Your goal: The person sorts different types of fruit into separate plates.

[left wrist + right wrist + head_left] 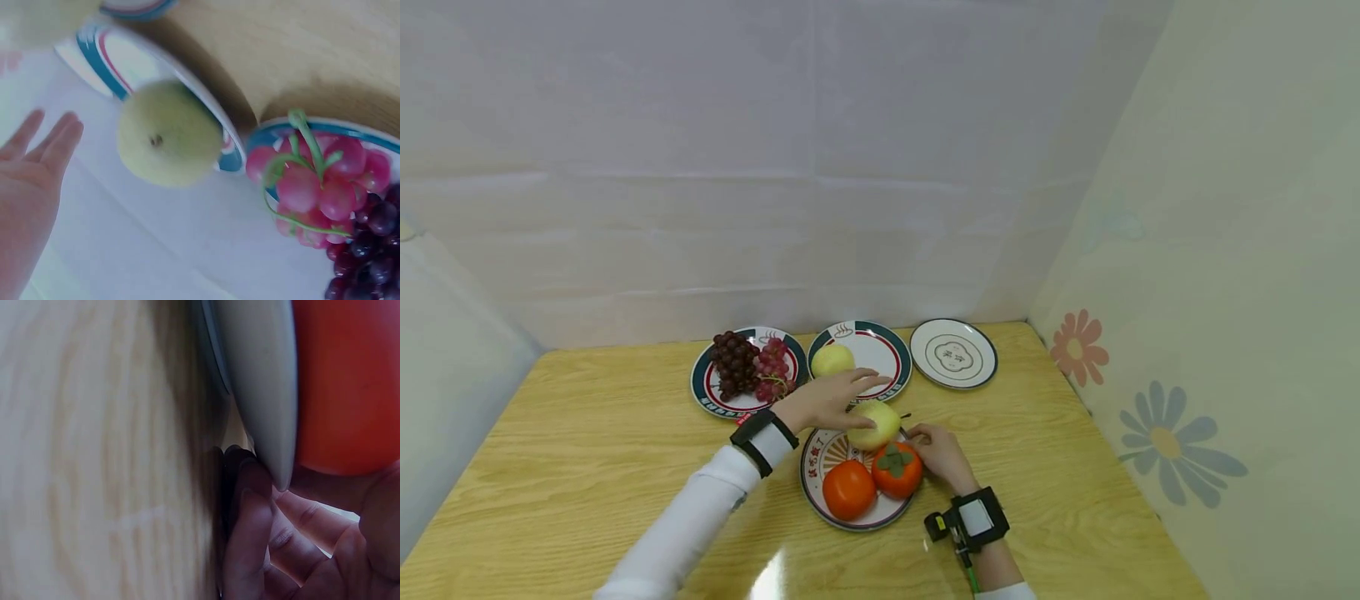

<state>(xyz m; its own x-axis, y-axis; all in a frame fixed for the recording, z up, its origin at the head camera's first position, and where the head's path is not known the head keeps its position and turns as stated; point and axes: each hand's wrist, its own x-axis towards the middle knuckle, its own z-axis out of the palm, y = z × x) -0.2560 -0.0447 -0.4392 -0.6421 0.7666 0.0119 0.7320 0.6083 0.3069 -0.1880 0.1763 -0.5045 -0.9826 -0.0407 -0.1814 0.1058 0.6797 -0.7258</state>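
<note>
I see a left hand (829, 402) over a pear (882, 429), outstretched, perhaps touching; the right hand (944, 456) pinches the plate (817, 469), best held steady.

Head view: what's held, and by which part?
The right hand holds the near plate by its right rim. The left hand shows no clear grip on the near pear.

Reads as a small staged recording corner; home or lab, can't tell. Yellow wood-grain table (587, 458), backed by creased off-white sheeting (700, 167) and flanked on the right by a pale cream panel (1240, 250) with a flat coral-red flower (1078, 348) and a blue-grey daisy (1166, 442). Black strapped-on wrist unit (977, 518) with green cable (973, 578) suggests filming; round white patterned plates (878, 350) add a dining look.
</note>
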